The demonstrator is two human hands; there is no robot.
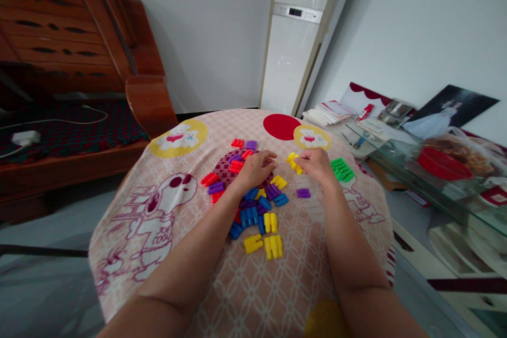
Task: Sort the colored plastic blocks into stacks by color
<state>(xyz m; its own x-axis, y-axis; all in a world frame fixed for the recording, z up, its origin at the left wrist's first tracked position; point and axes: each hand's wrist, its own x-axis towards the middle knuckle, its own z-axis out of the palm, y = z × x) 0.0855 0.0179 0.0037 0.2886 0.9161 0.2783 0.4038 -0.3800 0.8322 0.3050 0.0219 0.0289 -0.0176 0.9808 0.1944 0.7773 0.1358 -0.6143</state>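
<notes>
My right hand (317, 165) is closed at the fingertips on a yellow plastic building block (294, 162), part of a small yellow cluster on the cloth. My left hand (255, 167) hovers over the loose pile, its fingers stretched out and nothing visible in them. Red blocks (209, 179) and purple ones lie to its left. Below it are several blue blocks (249, 217) and yellow blocks (273, 246). A single purple block (303, 193) lies apart under my right hand. Green blocks (342, 169) sit together in rows just right of that hand. My left hand hides part of the pile.
A patterned cloth (253, 290) covers the round table. At the right stands a glass-topped cabinet (400, 169) with papers, a red bowl (443, 162) and a photo (447, 113). A wooden bench (150, 108) is at the left, a tall white appliance (291, 53) behind.
</notes>
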